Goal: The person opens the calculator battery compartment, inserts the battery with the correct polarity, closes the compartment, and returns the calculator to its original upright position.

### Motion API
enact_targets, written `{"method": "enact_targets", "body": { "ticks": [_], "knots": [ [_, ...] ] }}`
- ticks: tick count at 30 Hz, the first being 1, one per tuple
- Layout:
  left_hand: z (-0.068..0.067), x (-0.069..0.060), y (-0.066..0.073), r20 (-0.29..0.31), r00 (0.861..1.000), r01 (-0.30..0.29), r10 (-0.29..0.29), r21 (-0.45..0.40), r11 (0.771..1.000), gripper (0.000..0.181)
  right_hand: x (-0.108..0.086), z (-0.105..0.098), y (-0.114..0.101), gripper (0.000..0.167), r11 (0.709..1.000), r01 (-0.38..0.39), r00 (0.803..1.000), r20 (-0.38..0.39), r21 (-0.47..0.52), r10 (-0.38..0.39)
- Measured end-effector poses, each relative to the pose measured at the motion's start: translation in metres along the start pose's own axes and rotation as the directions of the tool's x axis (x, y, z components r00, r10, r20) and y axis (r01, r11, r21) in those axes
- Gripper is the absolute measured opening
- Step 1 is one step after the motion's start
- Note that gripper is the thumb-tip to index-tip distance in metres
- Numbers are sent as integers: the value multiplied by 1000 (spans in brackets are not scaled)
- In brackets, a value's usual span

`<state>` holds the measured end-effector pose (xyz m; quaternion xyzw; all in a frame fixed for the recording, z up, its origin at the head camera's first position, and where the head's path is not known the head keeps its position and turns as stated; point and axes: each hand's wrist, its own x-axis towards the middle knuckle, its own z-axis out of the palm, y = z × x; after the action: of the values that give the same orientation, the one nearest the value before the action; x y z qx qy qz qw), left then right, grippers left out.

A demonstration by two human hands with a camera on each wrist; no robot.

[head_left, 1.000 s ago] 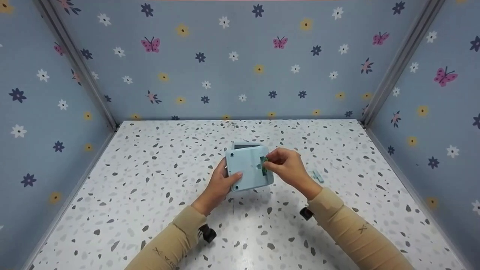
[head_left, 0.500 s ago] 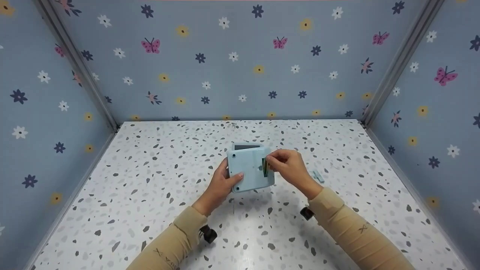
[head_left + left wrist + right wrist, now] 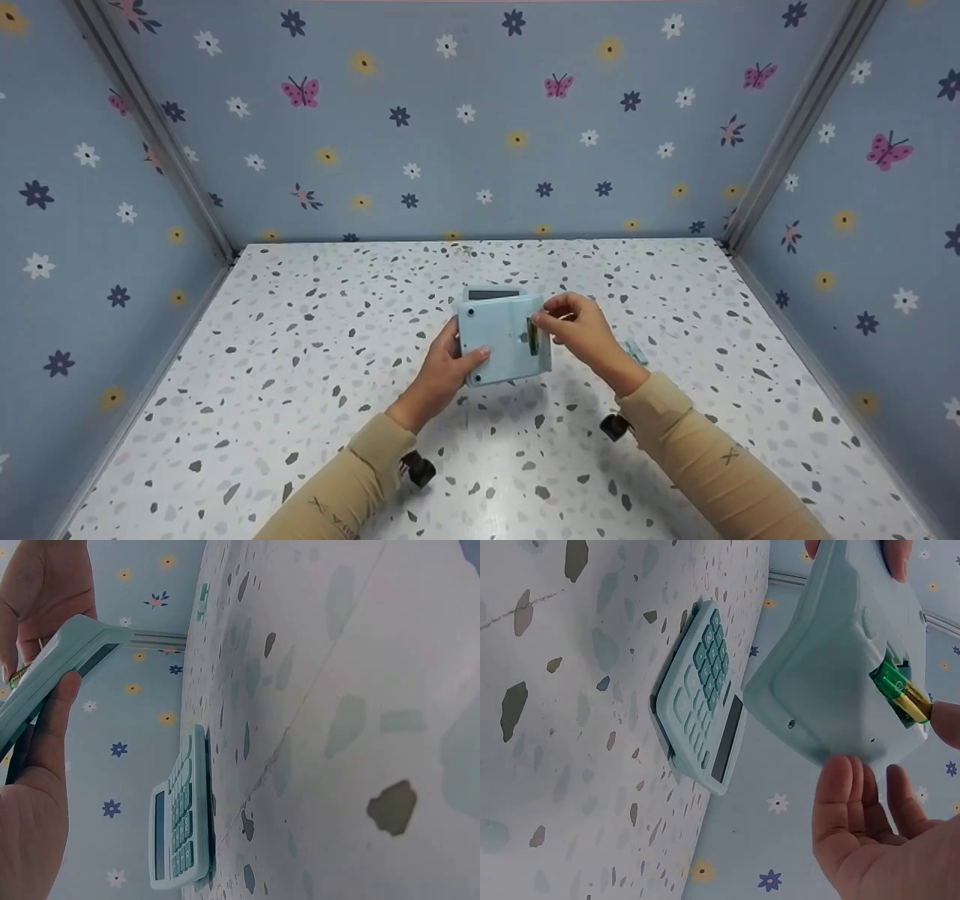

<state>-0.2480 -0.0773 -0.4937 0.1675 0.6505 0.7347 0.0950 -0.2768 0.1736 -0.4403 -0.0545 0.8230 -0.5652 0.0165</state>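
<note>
My left hand grips a light-blue calculator by its left side, back facing up, thumb across the back. Its narrow battery slot is uncovered. A green and gold battery sits tilted in that slot, its gold end raised in the right wrist view. The thumb of my right hand presses that gold end, while the curled fingers are at the calculator's edge. In the head view the right fingertips partly hide the slot.
A second light-blue calculator lies keys up on the speckled table, mostly hidden behind the held one in the head view. A small light-blue piece, like a battery cover, lies right of my right hand. Flower-patterned walls enclose the table.
The held calculator has shifted slightly right. The battery has gone from being pinched at the slot to lying along it, with my right thumb at its upper end.
</note>
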Motion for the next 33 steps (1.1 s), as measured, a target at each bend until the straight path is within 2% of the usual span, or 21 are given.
{"method": "enact_targets", "body": {
  "ticks": [5,9,14,22,33],
  "knots": [
    [0,0,-1,-8,1000,12,-12,-9,1000,77,1,-2,-1,57,995,-96,994,60,2,96],
    [-1,0,-2,-4,1000,3,-3,-28,1000,78,3,0,2,66,986,-159,982,114,46,153],
    [-1,0,-4,-2,1000,-1,1,-31,1000,80,6,3,8,66,972,-226,967,141,71,214],
    [0,0,-6,-15,1000,-4,4,1,1000,77,10,8,14,63,958,-276,955,131,70,266],
    [-2,0,-8,-29,999,16,-16,-3,1000,76,11,11,15,64,953,-295,950,132,73,284]
  ]
}}
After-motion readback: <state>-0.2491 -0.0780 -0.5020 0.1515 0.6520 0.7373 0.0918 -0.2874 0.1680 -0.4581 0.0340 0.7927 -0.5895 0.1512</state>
